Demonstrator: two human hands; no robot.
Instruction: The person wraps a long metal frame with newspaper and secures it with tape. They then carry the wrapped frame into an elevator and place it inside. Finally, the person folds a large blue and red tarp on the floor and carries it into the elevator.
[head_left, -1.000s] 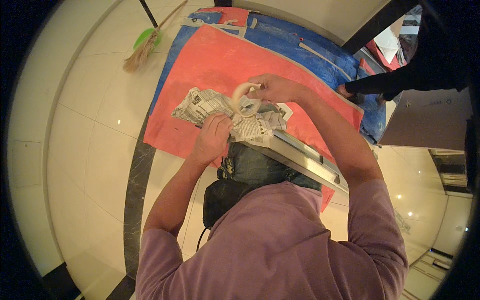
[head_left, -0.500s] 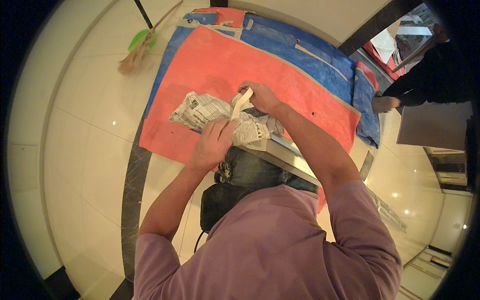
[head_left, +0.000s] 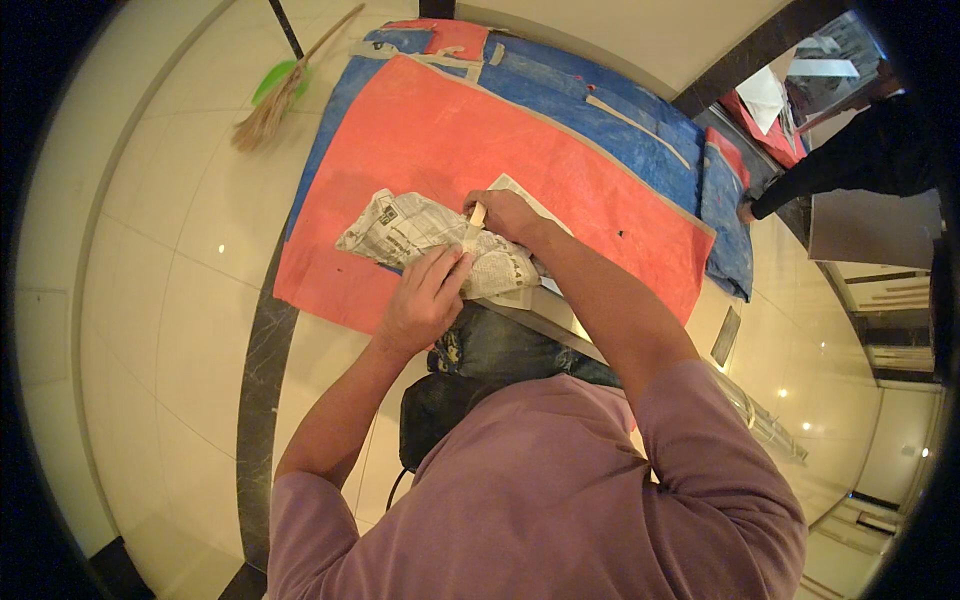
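A crumpled sheet of newspaper [head_left: 400, 225] is wrapped round the end of a long metal-edged piece [head_left: 560, 322] across my lap. My left hand [head_left: 422, 295] grips the near side of the paper, fingertips pressed at the lower end of a pale strip of tape [head_left: 474, 228]. At the strip's upper end, my right hand [head_left: 503, 213] pinches the tape against the far side of the wrapping. Part of the wrapped piece is hidden beneath my right forearm.
A red mat [head_left: 420, 130] and blue padded sheets [head_left: 540, 75] cover the floor ahead. A straw broom [head_left: 272, 118] and green dustpan [head_left: 268, 82] stand far left. At right are a person's dark-clothed leg [head_left: 830, 165], a board [head_left: 868, 232] and wrapped strips [head_left: 765, 425].
My right hand has moved down and slightly left, bringing the tape from raised above the newspaper to lying against it. The other person's hand has gone from the blue bundle at right.
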